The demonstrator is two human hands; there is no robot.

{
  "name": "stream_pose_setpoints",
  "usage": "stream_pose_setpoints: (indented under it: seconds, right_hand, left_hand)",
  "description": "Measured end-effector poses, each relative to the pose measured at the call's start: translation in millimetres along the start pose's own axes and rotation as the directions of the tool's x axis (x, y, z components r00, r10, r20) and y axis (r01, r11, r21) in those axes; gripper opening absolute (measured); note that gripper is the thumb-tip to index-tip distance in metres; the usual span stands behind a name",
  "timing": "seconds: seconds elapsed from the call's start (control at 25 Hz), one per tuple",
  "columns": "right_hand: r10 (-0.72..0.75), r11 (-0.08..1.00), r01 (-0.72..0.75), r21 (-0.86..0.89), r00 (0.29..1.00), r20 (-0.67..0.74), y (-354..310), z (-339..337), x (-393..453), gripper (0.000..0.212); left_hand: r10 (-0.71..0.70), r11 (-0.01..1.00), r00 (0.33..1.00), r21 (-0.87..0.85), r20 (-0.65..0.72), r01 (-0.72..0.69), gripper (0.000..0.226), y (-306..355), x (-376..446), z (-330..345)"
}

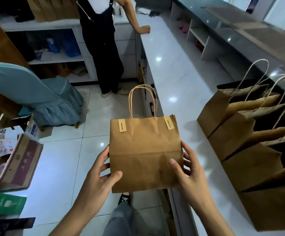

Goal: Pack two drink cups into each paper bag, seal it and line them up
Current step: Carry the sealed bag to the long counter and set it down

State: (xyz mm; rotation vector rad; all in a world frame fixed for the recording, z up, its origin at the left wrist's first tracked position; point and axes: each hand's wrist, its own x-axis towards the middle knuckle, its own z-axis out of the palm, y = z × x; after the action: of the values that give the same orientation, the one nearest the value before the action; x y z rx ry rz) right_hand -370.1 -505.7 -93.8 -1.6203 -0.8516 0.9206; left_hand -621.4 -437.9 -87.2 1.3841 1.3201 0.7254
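Sealed bag (145,150), contents hidden, between gripping left hand (97,178) and right hand (187,172).

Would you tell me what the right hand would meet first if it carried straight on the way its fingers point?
The right hand already grips the sealed paper bag, its fingers pointing up and left across it. Past the bag, the line probably reaches the white counter, though depth is unclear.

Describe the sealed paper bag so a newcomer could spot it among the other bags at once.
Start at the long white counter running up the middle. Off its near left edge, the sealed bag is held up over the floor, left hand and right hand gripping its lower sides. Unlike the open bags lined up on the counter to the right, its top is closed by two "Good luck!" stickers.
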Motion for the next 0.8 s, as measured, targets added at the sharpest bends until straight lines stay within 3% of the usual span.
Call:
stream_pose_setpoints:
  seconds: [0.8]
  right_hand:
    - [-0.083, 0.996, 0.080, -0.027, 0.976, -0.202, -87, 124, 235, 0.065]
  left_hand:
    - [0.194, 0.981, 0.965, -0.014, 0.179, -0.194, 0.066, 73, 297, -92]
